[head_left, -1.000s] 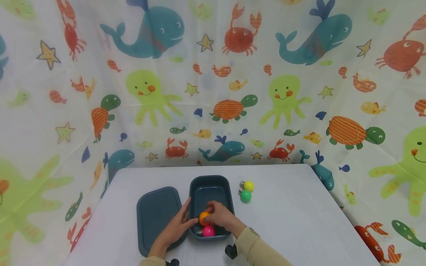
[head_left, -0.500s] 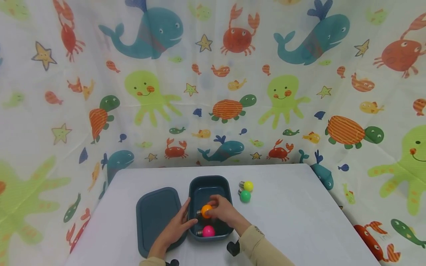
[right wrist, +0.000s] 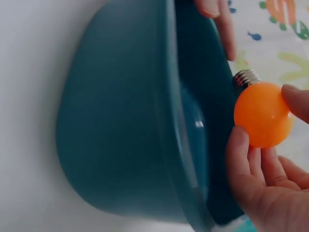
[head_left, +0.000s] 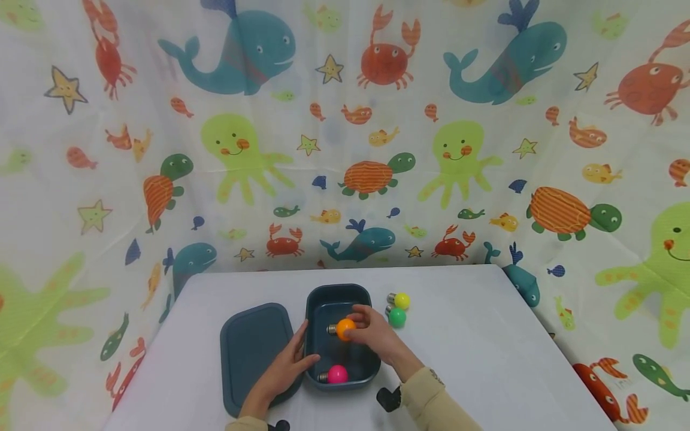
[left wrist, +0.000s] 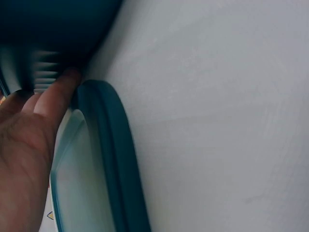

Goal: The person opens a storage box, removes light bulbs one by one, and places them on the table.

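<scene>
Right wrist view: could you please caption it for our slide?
Right hand pinches a round orange plastic bulb beside the dark teal plastic tub.

This looks like a staged recording booth, not a lived-in room. A thin white fabric curtain printed with cartoon whales, crabs, turtles and octopuses (head_left: 345,120) fills the upper and side parts of the head view, closing in three sides. At lower centre stands a plain white rectangular table (head_left: 474,347) holding only a few toy-like things.
</scene>
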